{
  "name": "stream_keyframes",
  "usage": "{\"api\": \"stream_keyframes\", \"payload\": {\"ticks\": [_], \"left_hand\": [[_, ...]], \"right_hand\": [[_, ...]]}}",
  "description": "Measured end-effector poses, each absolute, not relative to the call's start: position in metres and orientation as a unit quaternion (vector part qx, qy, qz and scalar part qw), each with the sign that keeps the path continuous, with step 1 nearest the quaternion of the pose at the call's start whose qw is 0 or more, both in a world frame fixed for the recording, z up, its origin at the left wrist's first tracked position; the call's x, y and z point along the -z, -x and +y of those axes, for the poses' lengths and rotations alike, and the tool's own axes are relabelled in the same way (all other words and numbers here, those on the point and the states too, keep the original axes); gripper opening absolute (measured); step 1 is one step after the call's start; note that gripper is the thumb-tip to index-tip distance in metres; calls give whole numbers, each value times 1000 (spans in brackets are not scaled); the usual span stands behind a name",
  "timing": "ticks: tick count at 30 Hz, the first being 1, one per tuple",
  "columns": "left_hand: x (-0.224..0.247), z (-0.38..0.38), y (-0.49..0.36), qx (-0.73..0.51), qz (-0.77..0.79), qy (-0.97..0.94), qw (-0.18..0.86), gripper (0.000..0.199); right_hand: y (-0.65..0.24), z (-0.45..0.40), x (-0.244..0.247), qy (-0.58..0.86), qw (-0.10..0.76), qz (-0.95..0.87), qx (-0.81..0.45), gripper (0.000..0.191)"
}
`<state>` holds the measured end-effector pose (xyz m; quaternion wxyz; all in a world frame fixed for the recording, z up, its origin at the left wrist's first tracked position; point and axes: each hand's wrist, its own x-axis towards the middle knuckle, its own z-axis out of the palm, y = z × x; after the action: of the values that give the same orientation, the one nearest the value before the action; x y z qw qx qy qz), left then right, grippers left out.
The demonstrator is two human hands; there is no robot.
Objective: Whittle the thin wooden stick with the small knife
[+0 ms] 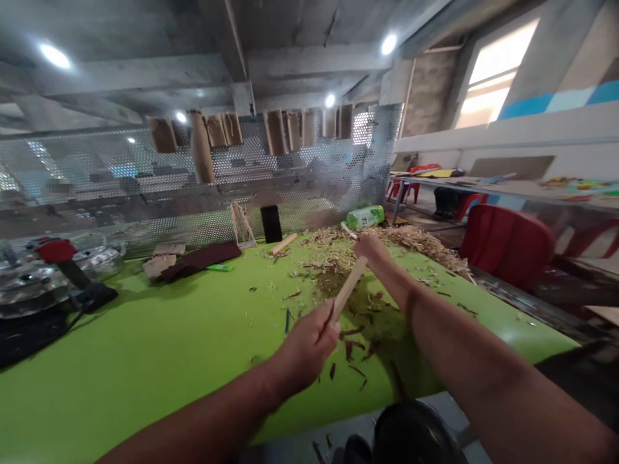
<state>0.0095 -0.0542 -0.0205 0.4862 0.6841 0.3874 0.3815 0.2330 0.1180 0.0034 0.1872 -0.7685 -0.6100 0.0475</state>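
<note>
A green table [145,361] fills the lower frame, with a red-topped tool [53,251] at far left and a perforated metal screen [116,171] hung with paper bags [275,132] behind. At center, the closed left hand [307,345] grips a wooden stick [349,289], its far end reaching the closed right hand [372,250] above a spread of wood shavings [411,241]. A red chair [507,245] and bright window [498,74] sit at right.

Left hand [307,345] curled, right hand [372,251] farther forward, forearms [459,335] bare

Green table [145,393] under wood shavings [387,240]
</note>
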Motion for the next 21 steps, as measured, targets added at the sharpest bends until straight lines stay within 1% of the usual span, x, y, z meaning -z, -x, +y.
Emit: {"api": "stream_keyframes", "payload": {"ticks": [3,5,7,9,13,14,18,21], "left_hand": [[21,-39,-2,-407,372,-584,596,38],[23,-24,6,-452,353,-522,631,44],[25,-12,13,-482,336,-491,643,46],[26,-8,15,-491,331,-483,645,41],[23,-10,11,-498,344,-494,624,15],[22,-10,10,-498,350,-497,618,12],[23,-8,11,-493,382,-509,593,13],[25,-6,13,-475,401,-526,580,10]], "right_hand": [[-244,122,2,776,221,-589,-48,39],[-232,117,7,755,235,-611,-41,38],[-208,107,11,723,243,-646,-18,38],[-183,93,13,681,238,-693,4,37],[-149,64,13,607,181,-773,37,33],[-144,59,13,597,166,-784,44,32],[-136,48,10,587,127,-797,62,32],[-135,49,10,591,125,-794,72,32]]}}
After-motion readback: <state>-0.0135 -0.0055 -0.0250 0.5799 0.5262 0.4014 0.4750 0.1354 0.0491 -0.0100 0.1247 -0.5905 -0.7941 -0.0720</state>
